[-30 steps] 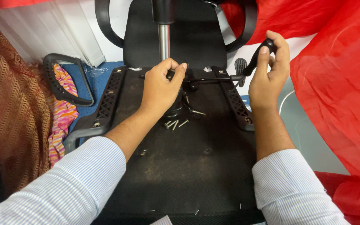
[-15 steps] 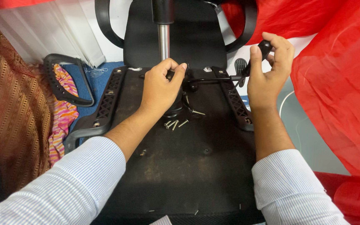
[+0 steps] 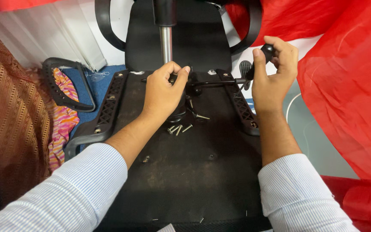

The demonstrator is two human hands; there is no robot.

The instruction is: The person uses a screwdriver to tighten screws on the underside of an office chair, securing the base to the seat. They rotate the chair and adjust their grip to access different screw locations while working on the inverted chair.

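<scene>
The black handle (image 3: 268, 50) of a tool was pinched in the right hand (image 3: 272, 77), thumb up one side and fingers curled over the other; its thin dark shaft (image 3: 220, 81) ran from that grip across to the left hand (image 3: 163, 92). That hand was cupped, fingers closed, over the black mechanism (image 3: 193, 88) at the middle of the upturned office chair seat (image 3: 185, 172); what exactly it clasped there could not be told.

Just below the left hand's grip lay a few loose silver screws (image 3: 179, 128), one more (image 3: 202, 116) a little apart towards the right hand. Above that grip rose the chrome gas-lift column (image 3: 165, 45). The black armrest brackets (image 3: 108, 107) lay along each side of the seat, outside both hands. Well beyond the left hand lay a detached armrest loop (image 3: 65, 83) on patterned cloth, and beyond the right hand hung red fabric (image 3: 348, 86).
</scene>
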